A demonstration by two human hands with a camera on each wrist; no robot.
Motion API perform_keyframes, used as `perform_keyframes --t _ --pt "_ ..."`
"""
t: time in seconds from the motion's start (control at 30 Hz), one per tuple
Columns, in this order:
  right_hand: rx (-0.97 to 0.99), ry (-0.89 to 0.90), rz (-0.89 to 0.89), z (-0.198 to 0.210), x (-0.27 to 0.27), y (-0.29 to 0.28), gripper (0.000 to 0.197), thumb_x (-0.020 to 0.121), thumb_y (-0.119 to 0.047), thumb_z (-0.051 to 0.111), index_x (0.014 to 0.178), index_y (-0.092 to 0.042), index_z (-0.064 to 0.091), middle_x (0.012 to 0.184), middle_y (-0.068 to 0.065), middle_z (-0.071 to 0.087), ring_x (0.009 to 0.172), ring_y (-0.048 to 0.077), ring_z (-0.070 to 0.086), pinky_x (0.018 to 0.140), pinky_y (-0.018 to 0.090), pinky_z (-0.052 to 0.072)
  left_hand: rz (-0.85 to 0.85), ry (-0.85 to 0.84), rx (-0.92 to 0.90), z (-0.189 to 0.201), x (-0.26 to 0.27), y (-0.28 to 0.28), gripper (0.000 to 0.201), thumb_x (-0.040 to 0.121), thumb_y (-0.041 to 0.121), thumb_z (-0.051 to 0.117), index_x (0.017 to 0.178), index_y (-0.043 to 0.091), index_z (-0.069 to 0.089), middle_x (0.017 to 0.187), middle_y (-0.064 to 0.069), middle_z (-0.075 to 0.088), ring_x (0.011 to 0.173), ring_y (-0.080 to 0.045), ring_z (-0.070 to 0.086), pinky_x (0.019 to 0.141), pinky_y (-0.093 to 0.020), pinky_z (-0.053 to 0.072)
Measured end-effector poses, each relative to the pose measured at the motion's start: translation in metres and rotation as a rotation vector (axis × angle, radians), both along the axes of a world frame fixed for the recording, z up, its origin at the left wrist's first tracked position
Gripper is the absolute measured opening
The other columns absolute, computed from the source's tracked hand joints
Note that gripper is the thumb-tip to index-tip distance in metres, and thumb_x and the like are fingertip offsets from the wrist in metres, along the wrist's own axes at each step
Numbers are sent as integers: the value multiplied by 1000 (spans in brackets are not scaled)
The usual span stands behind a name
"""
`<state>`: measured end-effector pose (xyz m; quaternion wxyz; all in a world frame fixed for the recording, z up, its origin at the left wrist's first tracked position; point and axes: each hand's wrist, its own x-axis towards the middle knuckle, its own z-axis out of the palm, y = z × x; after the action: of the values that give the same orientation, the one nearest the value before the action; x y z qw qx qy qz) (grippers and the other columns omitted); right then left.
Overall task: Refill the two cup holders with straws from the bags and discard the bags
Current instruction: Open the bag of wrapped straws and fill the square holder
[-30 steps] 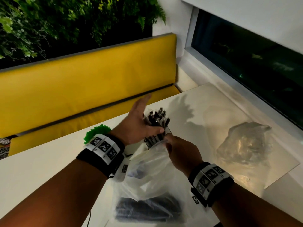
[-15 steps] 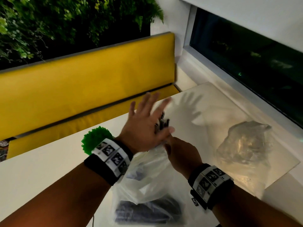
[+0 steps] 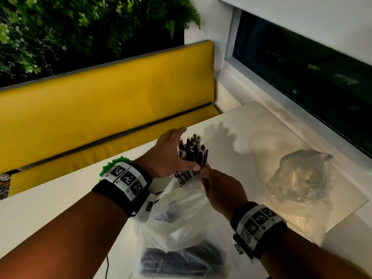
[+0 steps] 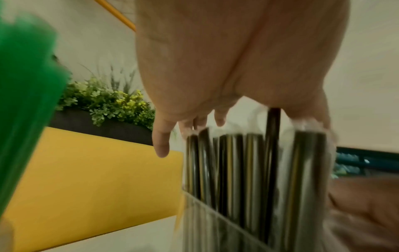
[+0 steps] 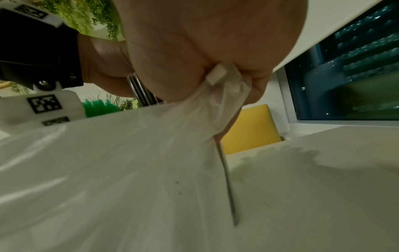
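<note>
Table (image 3: 60,200) | yellow bench (image 3: 100,109) behind | crumpled bag (image 3: 302,178) right

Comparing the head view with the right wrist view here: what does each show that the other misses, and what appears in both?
Head view only: an empty crumpled bag lying on the table to the right, dark straws left in the bottom of the held bag, and the left hand spread open against the black straws.

Right wrist view only: the right hand has the bag's mouth bunched in its grip.

Both: the held bag, green straws, yellow bench, window.
</note>
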<state>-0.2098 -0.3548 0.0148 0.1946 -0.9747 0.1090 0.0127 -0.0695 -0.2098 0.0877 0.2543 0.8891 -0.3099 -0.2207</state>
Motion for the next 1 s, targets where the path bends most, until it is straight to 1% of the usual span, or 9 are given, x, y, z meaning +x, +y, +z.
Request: perform_keyframes --t 0.17,0.27,0.37,0.47,0.53,0.6,0.77,0.9,1.0 --pt "14 -3 -13 -3 1 0 21 101 -33 37 115 -31 52 94 -5 67 72 19 63 64 33 51 -18 110 -108 36 1 18 126 53 79 71 153 47 1 164 17 3 150 -10 12 119 -39 23" --pt "-2 13 -16 -1 1 1 23 102 -34 37 117 -28 52 95 -4 66 75 20 63 63 32 48 -56 -351 -39 39 -18 -2 101 68 91 42 152 45 10 164 8 11 151 -17 10 120 -50 17" --pt "-9 20 -67 -1 0 2 24 102 -37 35 112 -26 55 90 -5 66 73 21 64 61 30 43 -301 -610 335 2 -39 -27 77 83 82 17 151 46 8 166 4 0 153 -29 -4 113 -70 3" --pt "-26 31 -51 -2 0 0 19 100 -38 37 109 -29 51 89 -5 65 72 21 63 60 32 47 -317 -582 357 -22 -21 -20 51 97 59 28 143 40 38 162 5 20 148 -30 22 112 -63 22" --pt "-22 28 -34 -3 1 -1 16 99 -36 37 107 -28 48 87 -5 64 70 21 62 61 36 52 -290 -632 181 -27 -7 -12 41 98 43 38 136 32 48 148 0 43 127 -30 48 95 -50 48" --pt "-23 24 -31 -3 0 0 13 99 -36 37 104 -28 47 85 -4 64 68 20 61 60 35 51 -264 -649 49 -32 -5 -9 44 96 35 43 139 28 44 135 -2 54 110 -29 57 78 -42 56" --pt "-16 32 -28 -3 0 0 11 99 -35 37 103 -30 46 88 -4 65 71 22 62 59 32 47 -181 -634 11 -29 -7 -10 39 87 37 58 123 20 56 134 -10 49 114 -31 55 76 -41 57" --pt "59 16 -23 3 -8 2 29 99 -38 44 127 -39 37 98 -6 64 78 22 66 67 38 56 -176 -542 168 -14 -14 -7 66 77 67 48 132 32 43 149 -7 36 135 -32 40 106 -55 38" --pt "153 -26 -81 14 -29 1 54 96 -44 52 142 -39 25 115 -6 61 95 16 67 77 35 57 -82 -666 -154 20 -39 6 59 77 54 60 127 22 53 138 -15 48 128 -34 46 102 -52 38"
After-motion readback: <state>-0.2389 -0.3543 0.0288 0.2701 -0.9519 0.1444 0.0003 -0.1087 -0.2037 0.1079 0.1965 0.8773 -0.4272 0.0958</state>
